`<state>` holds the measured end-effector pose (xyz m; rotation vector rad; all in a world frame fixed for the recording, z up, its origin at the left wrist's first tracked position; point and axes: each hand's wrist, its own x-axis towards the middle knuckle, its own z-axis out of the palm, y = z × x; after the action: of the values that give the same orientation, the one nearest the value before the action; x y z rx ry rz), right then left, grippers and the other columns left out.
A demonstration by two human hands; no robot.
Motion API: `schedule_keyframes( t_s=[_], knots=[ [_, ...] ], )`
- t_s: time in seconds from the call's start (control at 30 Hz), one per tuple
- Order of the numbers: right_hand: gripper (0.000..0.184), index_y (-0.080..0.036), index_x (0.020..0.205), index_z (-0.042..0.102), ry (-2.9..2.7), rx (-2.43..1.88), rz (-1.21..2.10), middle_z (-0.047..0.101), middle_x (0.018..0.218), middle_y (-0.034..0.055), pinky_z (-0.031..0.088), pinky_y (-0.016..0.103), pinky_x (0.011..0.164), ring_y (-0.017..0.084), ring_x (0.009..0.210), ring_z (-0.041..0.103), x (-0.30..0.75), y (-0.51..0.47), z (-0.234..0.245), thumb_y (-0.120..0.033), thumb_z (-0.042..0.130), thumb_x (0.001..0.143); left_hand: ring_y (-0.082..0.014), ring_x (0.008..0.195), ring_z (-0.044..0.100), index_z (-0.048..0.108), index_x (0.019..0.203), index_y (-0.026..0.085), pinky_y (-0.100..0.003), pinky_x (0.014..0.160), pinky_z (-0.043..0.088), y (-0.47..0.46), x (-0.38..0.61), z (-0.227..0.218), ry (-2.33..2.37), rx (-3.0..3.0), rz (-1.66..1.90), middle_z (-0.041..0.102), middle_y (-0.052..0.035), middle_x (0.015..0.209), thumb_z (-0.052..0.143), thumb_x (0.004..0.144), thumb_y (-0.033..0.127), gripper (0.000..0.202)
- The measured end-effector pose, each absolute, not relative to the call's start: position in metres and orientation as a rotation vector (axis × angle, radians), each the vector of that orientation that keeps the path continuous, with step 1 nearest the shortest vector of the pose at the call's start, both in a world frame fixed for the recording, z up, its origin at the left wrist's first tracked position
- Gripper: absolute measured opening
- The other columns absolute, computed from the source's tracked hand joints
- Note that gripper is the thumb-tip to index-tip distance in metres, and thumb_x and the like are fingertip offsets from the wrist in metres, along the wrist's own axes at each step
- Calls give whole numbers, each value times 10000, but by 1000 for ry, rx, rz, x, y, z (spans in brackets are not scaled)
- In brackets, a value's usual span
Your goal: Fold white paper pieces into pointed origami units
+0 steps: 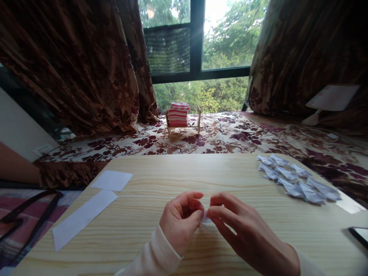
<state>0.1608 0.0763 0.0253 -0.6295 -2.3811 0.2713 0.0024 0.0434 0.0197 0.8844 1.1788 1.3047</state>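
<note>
A small piece of folded white paper point(206, 219) is between my hands, low over the wooden table, mostly hidden by my fingers. My left hand point(181, 221) pinches its left side with the thumb and bent fingers. From the right, the fingertips of my right hand point(244, 228) close on the other side of it. Several folded paper boats point(287, 174) stand in rows at the table's right back corner. On the left lie two flat pieces of white paper, a short sheet point(112, 180) and a long strip point(83, 219).
The pale wooden table point(184, 168) has rounded corners. A dark-edged device point(359, 234) lies at its right edge. Behind it, a small wooden rack point(199, 120) holds striped folded cloths point(178, 114) on a flowered cover. A lamp point(332, 99) stands at the right.
</note>
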Motion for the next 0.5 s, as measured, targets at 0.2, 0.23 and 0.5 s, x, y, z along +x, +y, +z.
schedule_keyframes(
  t_s=[0.2, 0.23, 0.5],
  knots=[
    [135, -193, 813, 516, -2340, -641, 458, 557, 837, 38, 453, 244, 622, 127, 718, 540, 164, 79, 21, -125, 422, 881, -130, 628, 568, 660, 804, 126, -237, 610, 442, 44, 2, 24, 1271, 898, 1272, 638, -18, 662, 665, 553, 220, 269],
    [128, -195, 814, 513, -2311, -656, 507, 558, 842, 35, 457, 243, 630, 125, 723, 544, 164, 79, 21, -127, 428, 880, -142, 643, 574, 672, 785, 121, -247, 625, 444, 44, 0, 25, 1308, 933, 1244, 653, -34, 677, 649, 576, 242, 243],
    [101, -200, 784, 513, -2172, -735, 665, 556, 826, 21, 463, 236, 627, 122, 709, 536, 166, 81, 22, -129, 479, 848, -160, 674, 552, 740, 756, 132, -247, 629, 418, 43, -7, 30, 1345, 1324, 1126, 649, -53, 694, 525, 719, 246, 247]
  ],
)
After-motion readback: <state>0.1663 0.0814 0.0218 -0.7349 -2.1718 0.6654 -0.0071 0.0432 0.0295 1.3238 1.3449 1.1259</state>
